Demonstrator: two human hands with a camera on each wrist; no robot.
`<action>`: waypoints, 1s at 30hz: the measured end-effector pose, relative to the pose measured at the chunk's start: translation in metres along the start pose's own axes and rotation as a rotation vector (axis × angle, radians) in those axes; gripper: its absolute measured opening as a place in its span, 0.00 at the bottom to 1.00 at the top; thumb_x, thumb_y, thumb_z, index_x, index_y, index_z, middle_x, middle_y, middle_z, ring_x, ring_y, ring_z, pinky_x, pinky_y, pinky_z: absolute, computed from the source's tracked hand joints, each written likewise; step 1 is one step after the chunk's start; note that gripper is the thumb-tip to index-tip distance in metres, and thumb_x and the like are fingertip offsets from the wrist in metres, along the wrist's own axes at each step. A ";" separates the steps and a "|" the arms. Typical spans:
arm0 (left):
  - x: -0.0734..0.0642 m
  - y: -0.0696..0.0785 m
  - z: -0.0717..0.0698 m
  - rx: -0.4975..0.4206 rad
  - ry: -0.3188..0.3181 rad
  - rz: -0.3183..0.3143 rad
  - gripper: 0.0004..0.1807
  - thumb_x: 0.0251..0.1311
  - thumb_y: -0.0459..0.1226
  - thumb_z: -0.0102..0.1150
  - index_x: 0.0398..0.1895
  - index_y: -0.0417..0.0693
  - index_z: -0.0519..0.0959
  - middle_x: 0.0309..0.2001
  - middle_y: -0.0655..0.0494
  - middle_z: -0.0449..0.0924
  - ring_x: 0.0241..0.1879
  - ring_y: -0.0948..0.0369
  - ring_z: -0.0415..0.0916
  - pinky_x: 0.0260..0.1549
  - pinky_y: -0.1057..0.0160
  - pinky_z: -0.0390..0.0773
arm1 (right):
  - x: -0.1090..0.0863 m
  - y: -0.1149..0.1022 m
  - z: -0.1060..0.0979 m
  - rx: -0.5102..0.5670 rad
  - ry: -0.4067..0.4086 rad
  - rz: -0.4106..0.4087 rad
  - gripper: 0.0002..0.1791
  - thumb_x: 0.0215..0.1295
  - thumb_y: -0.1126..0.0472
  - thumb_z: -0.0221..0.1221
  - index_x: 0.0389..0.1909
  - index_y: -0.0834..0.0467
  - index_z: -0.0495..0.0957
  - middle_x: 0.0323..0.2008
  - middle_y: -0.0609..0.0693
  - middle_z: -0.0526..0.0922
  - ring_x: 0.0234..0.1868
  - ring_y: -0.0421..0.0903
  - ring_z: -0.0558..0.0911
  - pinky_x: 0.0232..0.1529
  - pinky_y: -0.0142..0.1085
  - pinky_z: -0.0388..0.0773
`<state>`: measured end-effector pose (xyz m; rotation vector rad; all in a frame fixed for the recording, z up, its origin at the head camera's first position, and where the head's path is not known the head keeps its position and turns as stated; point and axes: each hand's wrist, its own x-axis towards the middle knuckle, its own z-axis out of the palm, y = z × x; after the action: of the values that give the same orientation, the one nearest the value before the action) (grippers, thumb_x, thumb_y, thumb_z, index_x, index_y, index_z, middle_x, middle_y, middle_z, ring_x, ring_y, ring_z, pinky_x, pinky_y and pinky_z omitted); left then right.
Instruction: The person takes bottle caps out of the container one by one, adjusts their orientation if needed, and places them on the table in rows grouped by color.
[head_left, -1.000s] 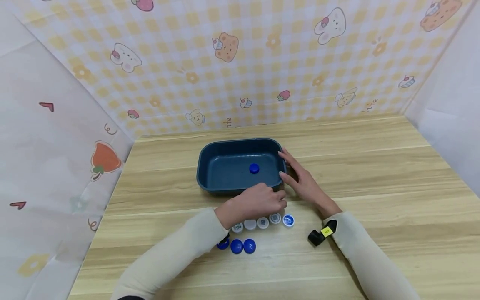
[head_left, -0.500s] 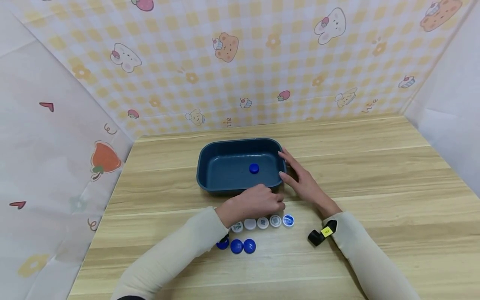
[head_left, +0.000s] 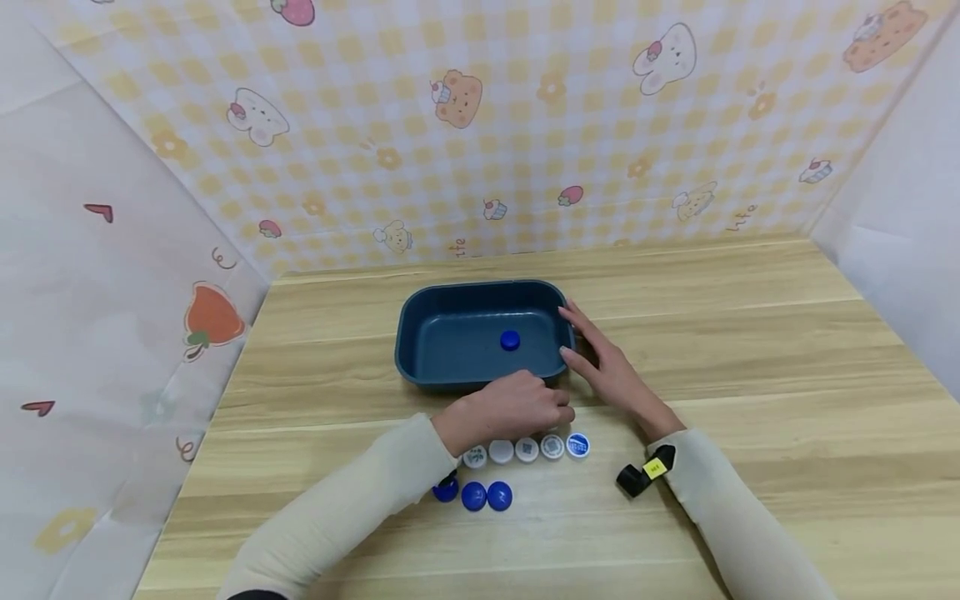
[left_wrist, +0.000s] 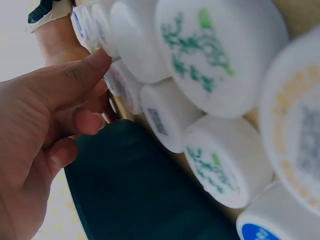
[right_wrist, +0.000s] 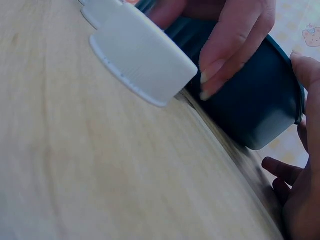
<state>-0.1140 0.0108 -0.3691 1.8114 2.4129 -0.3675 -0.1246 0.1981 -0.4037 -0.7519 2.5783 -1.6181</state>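
Note:
My left hand reaches across behind a row of several white bottle caps. In the left wrist view its thumb and curled fingers come close round the far white cap of a second row, beside the basin. Whether they pinch it is hidden. The right wrist view shows the left fingers pointing down behind a ribbed white cap. My right hand rests with thumb and forefinger extended on the right rim of a dark blue basin. One blue cap lies inside it.
Closer to me lie 3 blue caps, one partly covered by the left wrist's black camera. Another black camera hangs off the right wrist. A patterned cloth wall stands behind the wooden table.
The left hand stays almost in place; its fingers shift only slightly. The right hand keeps on the basin rim. The whole head view drops a few pixels.

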 end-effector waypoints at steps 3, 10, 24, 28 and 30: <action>-0.001 0.000 -0.003 -0.007 -0.004 -0.005 0.14 0.65 0.40 0.59 0.53 0.57 0.80 0.45 0.62 0.81 0.28 0.67 0.75 0.28 0.74 0.72 | 0.001 0.001 0.000 0.002 -0.003 -0.001 0.31 0.73 0.63 0.49 0.74 0.57 0.52 0.75 0.55 0.44 0.72 0.55 0.53 0.64 0.54 0.57; -0.013 -0.004 -0.016 0.041 0.017 -0.033 0.19 0.61 0.40 0.63 0.56 0.56 0.78 0.51 0.60 0.79 0.35 0.65 0.78 0.35 0.71 0.76 | 0.001 -0.001 -0.001 0.000 0.002 -0.006 0.31 0.72 0.65 0.49 0.73 0.58 0.52 0.75 0.55 0.45 0.70 0.58 0.56 0.64 0.54 0.58; -0.033 -0.065 -0.032 -0.162 0.251 -0.386 0.18 0.63 0.43 0.61 0.56 0.52 0.78 0.46 0.56 0.77 0.34 0.63 0.77 0.35 0.68 0.76 | 0.003 -0.001 -0.004 -0.027 -0.006 0.009 0.31 0.72 0.63 0.49 0.74 0.57 0.52 0.75 0.55 0.45 0.70 0.59 0.56 0.65 0.57 0.52; -0.024 -0.081 -0.030 -0.191 0.071 -0.502 0.22 0.62 0.46 0.61 0.60 0.55 0.75 0.50 0.55 0.76 0.40 0.59 0.76 0.41 0.62 0.76 | 0.002 0.000 -0.002 -0.021 -0.008 0.016 0.31 0.72 0.62 0.49 0.74 0.57 0.52 0.75 0.54 0.45 0.70 0.60 0.57 0.65 0.57 0.52; -0.020 -0.087 -0.027 -0.205 0.023 -0.527 0.23 0.61 0.46 0.61 0.60 0.56 0.75 0.51 0.54 0.76 0.43 0.57 0.76 0.44 0.59 0.75 | 0.003 -0.001 0.000 -0.014 -0.004 0.013 0.31 0.72 0.63 0.50 0.73 0.58 0.52 0.75 0.54 0.45 0.69 0.60 0.57 0.65 0.57 0.52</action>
<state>-0.1897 -0.0238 -0.3271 1.0885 2.7975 -0.1275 -0.1270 0.1969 -0.4024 -0.7363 2.5894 -1.5948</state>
